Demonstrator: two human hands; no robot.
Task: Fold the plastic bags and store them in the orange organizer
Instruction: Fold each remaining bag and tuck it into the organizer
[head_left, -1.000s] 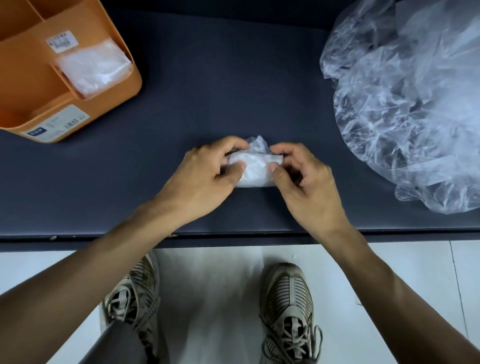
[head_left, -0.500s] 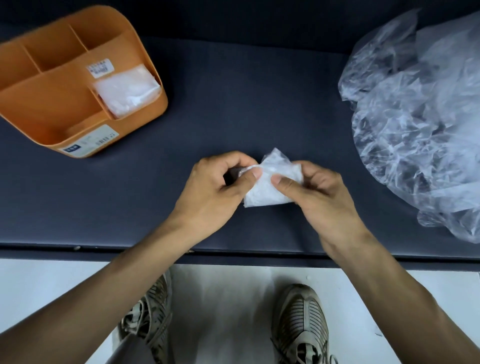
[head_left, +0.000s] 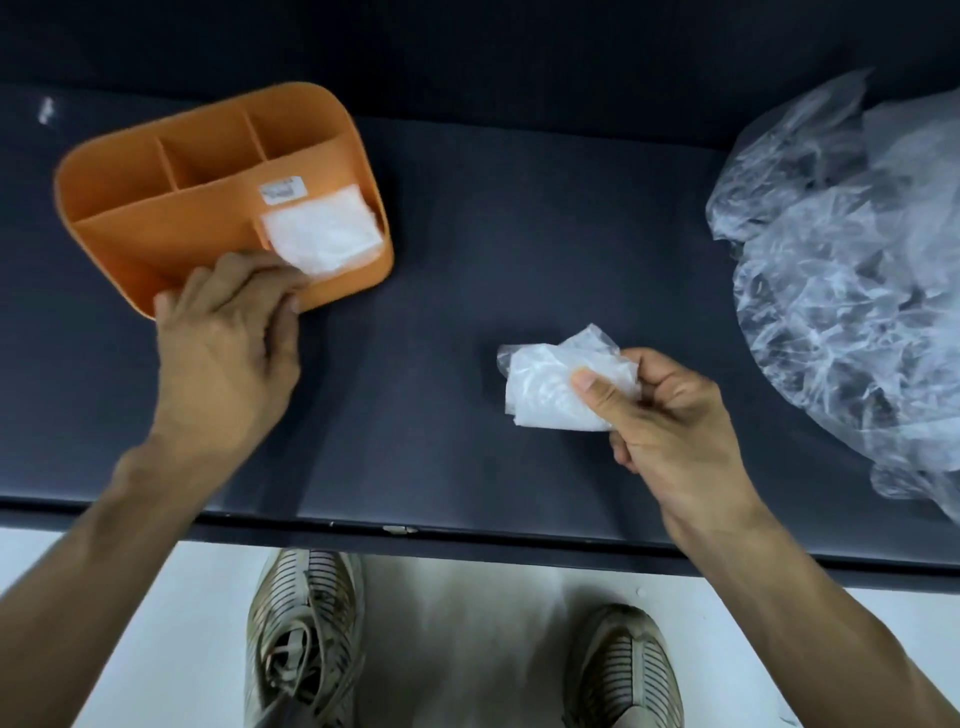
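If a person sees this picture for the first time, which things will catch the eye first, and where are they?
The orange organizer at the far left stands out on the dark table, with a folded bag already in its near right compartment and the left hand at its near edge. Near the middle, the right hand pinches another folded bag. A big pile of clear bags fills the right side.

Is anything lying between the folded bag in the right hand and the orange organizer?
Nothing visible lies on the dark table between the folded bag, pinched by the right hand, and the orange organizer. The left hand rests at its near edge, and its near right compartment already holds a stored folded bag.
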